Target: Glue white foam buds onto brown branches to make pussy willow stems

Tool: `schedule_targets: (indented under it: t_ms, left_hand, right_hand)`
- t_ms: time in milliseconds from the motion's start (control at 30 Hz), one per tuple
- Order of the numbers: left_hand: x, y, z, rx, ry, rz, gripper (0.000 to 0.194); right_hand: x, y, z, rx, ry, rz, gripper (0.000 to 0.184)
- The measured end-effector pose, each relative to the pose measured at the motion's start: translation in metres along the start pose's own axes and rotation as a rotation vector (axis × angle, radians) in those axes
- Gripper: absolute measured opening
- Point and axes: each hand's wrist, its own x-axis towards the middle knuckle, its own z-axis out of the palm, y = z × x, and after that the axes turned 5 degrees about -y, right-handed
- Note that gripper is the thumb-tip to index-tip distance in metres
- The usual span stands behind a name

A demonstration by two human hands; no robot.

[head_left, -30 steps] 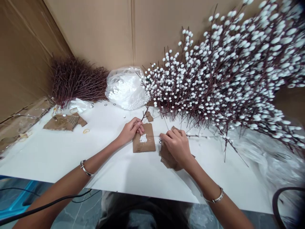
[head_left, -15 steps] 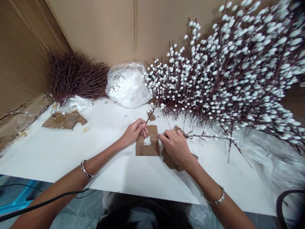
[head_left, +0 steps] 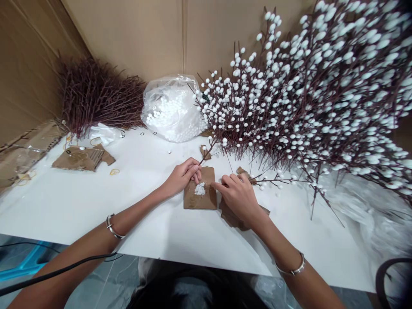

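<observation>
My left hand rests over the upper edge of a small brown cardboard piece and pinches a thin dark twig tipped with white buds. Just below those fingers, a white clump sits on the cardboard; its material is unclear. My right hand stands just to the right, its fingertips pinched near the clump on a thin stem. That stem seems to belong to a budded twig reaching rightward. Under my right hand lies a torn cardboard scrap, partly hidden.
A plastic bag of white beads and a bundle of bare dark twigs stand at the back of the white-topped table. A large mass of white-budded branches fills the right. Cardboard scraps and a rubber band lie left.
The scene has shifted slightly upward in view. My left hand and the cardboard sit a little further right, and my right fingertips reach closer to the white clump.
</observation>
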Motion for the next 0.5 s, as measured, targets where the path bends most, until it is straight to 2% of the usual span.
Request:
schedule_targets:
  t_ms: [500]
  left_hand:
    - [-0.0007, -0.0006, 0.0, 0.045, 0.004, 0.0, 0.026]
  right_hand:
    - [0.0021, -0.0024, -0.0012, -0.018, -0.009, -0.001, 0.024]
